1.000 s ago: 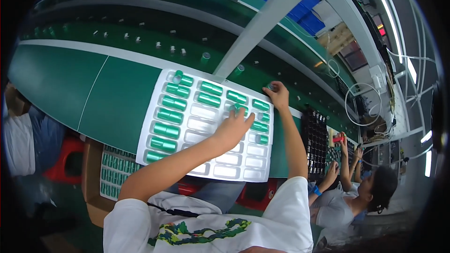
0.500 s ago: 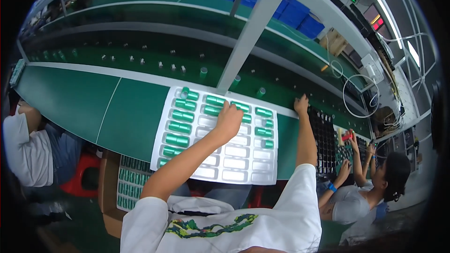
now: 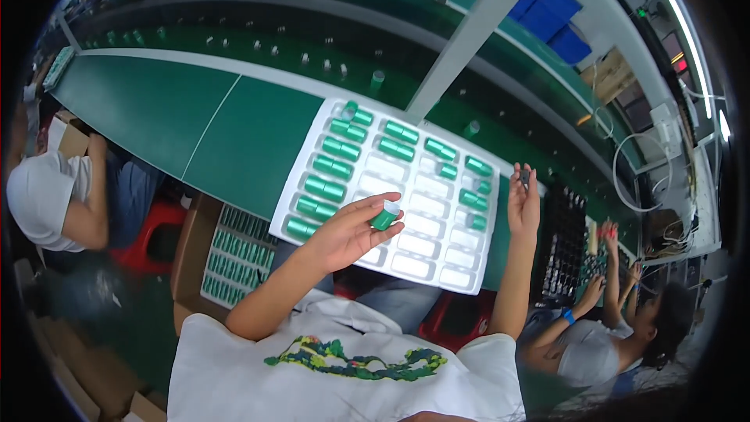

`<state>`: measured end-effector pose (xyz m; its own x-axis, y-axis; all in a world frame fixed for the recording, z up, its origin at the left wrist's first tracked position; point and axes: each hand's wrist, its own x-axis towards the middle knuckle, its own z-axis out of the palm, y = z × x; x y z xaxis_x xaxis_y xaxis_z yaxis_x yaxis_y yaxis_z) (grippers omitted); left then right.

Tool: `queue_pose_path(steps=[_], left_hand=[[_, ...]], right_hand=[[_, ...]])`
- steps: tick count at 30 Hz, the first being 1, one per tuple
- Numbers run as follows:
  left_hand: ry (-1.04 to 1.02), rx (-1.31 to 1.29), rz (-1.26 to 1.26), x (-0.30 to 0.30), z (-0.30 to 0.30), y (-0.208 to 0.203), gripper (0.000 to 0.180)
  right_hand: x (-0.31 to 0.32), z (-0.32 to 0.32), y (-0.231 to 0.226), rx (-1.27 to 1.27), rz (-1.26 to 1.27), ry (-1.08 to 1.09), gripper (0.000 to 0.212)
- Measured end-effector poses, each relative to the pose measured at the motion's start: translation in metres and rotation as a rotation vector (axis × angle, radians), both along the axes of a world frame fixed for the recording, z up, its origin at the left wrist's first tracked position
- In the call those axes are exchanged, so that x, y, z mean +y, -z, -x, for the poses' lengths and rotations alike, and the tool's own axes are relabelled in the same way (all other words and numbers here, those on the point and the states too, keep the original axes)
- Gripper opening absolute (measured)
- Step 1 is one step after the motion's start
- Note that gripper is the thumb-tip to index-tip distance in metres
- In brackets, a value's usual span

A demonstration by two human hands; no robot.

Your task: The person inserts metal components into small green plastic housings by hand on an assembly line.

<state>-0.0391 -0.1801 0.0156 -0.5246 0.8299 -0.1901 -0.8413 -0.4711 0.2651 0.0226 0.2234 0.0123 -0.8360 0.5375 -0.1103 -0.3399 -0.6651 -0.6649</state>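
A white plastic tray (image 3: 366,182) lies on the bench before me, with green cylinders (image 3: 331,147) in many of its pockets. My left hand (image 3: 344,234) is raised over the tray's near part, palm up. It grips a short green cylinder (image 3: 383,219) between thumb and fingers, its pale open end turned upward. Beyond the tray's right edge, my right hand (image 3: 524,207) is held palm up. Its fingertips pinch a small dark part (image 3: 524,177), too small to name.
Behind the bench runs a dark green conveyor (image 3: 312,47) with small white parts and a few cylinders. A grey post (image 3: 469,39) rises behind the tray. A black crate (image 3: 564,242) stands to the right, near a co-worker (image 3: 598,336). A cardboard box (image 3: 190,254) of green cylinders sits below left.
My left hand has lifted from the tray toward me with a green cylinder. My right hand has drawn back from the conveyor and turned up, holding the dark part. The view has shifted.
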Motion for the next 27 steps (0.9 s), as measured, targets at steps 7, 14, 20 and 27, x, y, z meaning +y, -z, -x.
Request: queue_pose_path(steps=[7, 14, 20, 27], left_hand=[[-0.044, 0.379, 0.216, -0.027, -0.039, 0.012, 0.04], [0.016, 0.241, 0.245, -0.029, -0.047, 0.002, 0.051], [-0.081, 0.381, 0.316, -0.054, -0.037, 0.023, 0.065], [0.339, 0.516, 0.124, -0.026, -0.031, -0.013, 0.053]], right_hand=[[-0.2, -0.093, -0.009, -0.18, 0.294, -0.243, 0.046], [-0.271, -0.12, 0.014, -0.155, 0.209, -0.122, 0.039], [-0.266, -0.094, 0.048, 0.032, 0.282, -0.031, 0.033], [-0.274, -0.108, 0.007, 0.067, -0.665, 0.316, 0.041]])
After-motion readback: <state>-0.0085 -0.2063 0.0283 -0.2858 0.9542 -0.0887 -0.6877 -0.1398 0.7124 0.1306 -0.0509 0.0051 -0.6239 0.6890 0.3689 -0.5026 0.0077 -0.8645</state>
